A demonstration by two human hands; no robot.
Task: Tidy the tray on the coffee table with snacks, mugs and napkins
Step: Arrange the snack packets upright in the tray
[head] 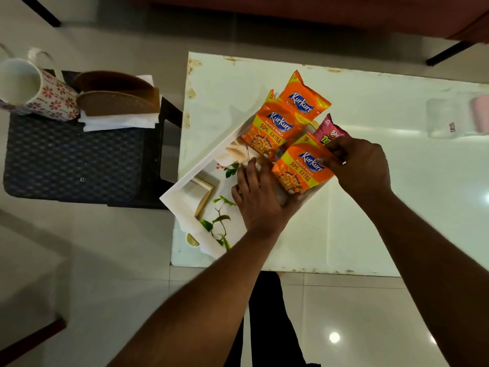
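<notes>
A white tray (pixel 185 181) with a leaf print lies askew at the left end of the white coffee table (pixel 370 207). Three orange Kurkure packets rest on it: the far one (pixel 304 99), the middle one (pixel 275 128) and the near one (pixel 301 168). A pink Bingo packet (pixel 330 131) lies behind the near one. My right hand (pixel 360 165) pinches the near orange packet's top right corner. My left hand (pixel 259 197) lies flat on the tray, touching that packet's left edge. A floral mug (pixel 34 91) and white napkins (pixel 119 123) sit on a stool to the left.
The dark woven stool (pixel 74 160) stands left of the table and also carries a brown napkin holder (pixel 119 99). A second mug handle (pixel 5 51) shows at the far left. A red sofa (pixel 344 11) runs along the back. Glossy floor tiles surround the table.
</notes>
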